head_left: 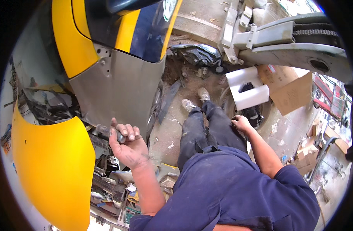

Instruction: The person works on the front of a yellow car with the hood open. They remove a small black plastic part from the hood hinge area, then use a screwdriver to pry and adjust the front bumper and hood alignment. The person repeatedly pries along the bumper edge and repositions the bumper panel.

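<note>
My left hand is raised palm up beside the bare grey fender of a car, with its fingers curled round a short grey metal tool. That tool has a rounded end; its exact kind does not show. A yellow body panel stands at the left, and the car's yellow and black door lies beyond the fender. Against my right thigh rests my right hand, its fingers bent inward. Whatever it may hold is hidden.
A dark headlight unit lies on the floor ahead. To the right are white foam packing, an open cardboard box and a wheel under a grey lift arm. Exposed engine-bay parts sit beside my left hand.
</note>
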Demonstrator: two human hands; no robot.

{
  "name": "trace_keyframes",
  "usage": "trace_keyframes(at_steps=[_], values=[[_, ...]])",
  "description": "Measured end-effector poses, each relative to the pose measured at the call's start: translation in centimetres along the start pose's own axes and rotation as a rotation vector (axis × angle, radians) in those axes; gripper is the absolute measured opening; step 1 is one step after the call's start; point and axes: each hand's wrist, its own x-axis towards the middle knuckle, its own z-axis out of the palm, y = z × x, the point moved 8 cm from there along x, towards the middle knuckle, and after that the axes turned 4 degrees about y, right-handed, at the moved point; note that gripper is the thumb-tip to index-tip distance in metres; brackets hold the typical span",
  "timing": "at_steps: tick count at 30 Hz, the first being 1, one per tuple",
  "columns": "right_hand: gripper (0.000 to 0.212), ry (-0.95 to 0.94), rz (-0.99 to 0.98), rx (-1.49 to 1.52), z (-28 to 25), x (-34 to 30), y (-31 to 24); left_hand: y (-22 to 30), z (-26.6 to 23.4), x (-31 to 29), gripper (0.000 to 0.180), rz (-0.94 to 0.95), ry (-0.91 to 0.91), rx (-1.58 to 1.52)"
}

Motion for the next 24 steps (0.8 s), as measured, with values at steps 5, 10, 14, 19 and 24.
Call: trace_keyframes(at_steps=[5,10,14,19,24], values=[[0.031,-0.011,-0.005,0.264,-1.7,3.6,-4.3,2.3,1.0,-0.9,0.026,-0.066,0.140,-0.106],[0.030,0.020,-0.094,0.278,-4.8,7.2,-6.8,2.6,3.8,-3.1,0.027,-0.100,0.106,-0.108],[0.030,0.037,-0.168,0.264,-6.2,8.3,-8.0,-2.0,6.3,-7.4,0.034,-0.180,0.026,0.021],[0.029,-0.045,-0.092,0.287,-5.9,8.7,-7.7,-8.2,4.2,-10.0,0.028,-0.253,-0.007,0.358],[0.033,-0.064,-0.109,0.200,-5.5,8.4,-7.3,-11.5,-3.8,-10.1,0.026,-0.223,-0.030,0.894]])
